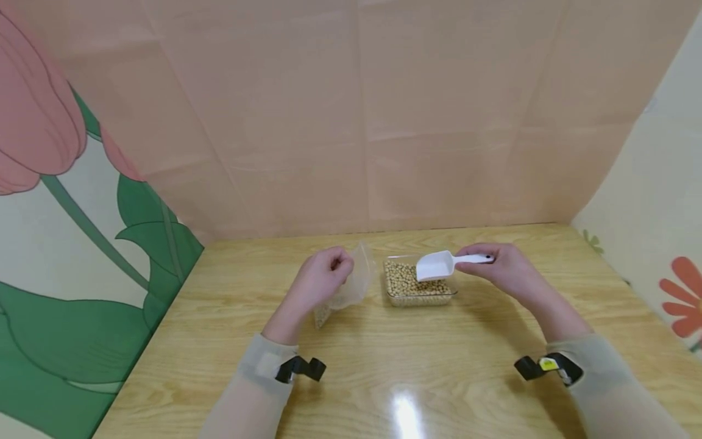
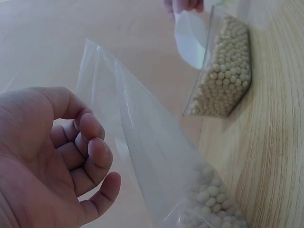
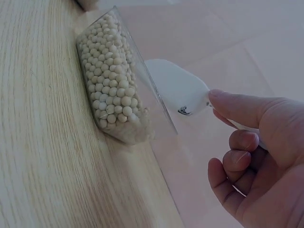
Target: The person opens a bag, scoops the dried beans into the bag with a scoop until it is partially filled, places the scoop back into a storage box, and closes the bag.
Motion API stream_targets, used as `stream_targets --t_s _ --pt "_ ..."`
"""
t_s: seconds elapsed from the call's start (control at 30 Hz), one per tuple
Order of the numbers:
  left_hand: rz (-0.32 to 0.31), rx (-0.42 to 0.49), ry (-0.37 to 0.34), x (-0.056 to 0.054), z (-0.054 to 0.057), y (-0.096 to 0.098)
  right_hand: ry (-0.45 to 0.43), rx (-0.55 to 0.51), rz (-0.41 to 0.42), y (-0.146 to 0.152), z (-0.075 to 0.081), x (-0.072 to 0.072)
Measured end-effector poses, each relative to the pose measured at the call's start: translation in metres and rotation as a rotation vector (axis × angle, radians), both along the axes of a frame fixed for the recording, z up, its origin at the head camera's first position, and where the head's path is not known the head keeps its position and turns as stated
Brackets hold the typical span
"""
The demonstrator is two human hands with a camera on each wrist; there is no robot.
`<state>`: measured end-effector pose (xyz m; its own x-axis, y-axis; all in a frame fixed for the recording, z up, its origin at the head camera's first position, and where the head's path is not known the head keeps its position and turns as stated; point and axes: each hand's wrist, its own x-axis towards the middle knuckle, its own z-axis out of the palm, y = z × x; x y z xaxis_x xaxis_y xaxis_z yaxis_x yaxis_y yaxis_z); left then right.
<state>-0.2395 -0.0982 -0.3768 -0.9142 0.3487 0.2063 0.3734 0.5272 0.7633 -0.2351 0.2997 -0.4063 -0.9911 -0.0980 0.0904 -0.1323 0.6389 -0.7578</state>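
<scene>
White scoop — pinched by its handle in the right hand, seemingly to leave its bowl free over the clear box of pale beans on the desk. Left hand: curled fingers pinch the transparent bag — probably keeping it upright beside the box.

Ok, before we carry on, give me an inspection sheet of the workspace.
Surface: table, wood-grain, with a bright glare spot near the front.
Job's things: box of pale balls; clear bag with more balls at its bottom; white scoop over the box.
Clutter: nothing seen.
Hands: left hand holds the bag; right hand grips the scoop.
Cables: nothing seen.
Surroundings: pink backdrop; flower prints at both sides.
</scene>
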Motion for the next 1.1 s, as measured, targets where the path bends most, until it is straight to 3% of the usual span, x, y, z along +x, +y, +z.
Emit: stream_targets --t_s 0.33,0.7,1.1 --pt "0.010 -0.001 0.012 0.000 0.001 -0.001 0.008 0.029 0.024 -0.001 -0.002 -0.004" --pt "0.012 0.003 0.002 0.001 0.002 0.000 0.114 0.109 0.058 -0.013 -0.006 -0.003" --pt "0.003 -0.003 0.006 0.001 0.002 0.000 0.039 0.043 0.040 -0.021 -0.024 -0.008"
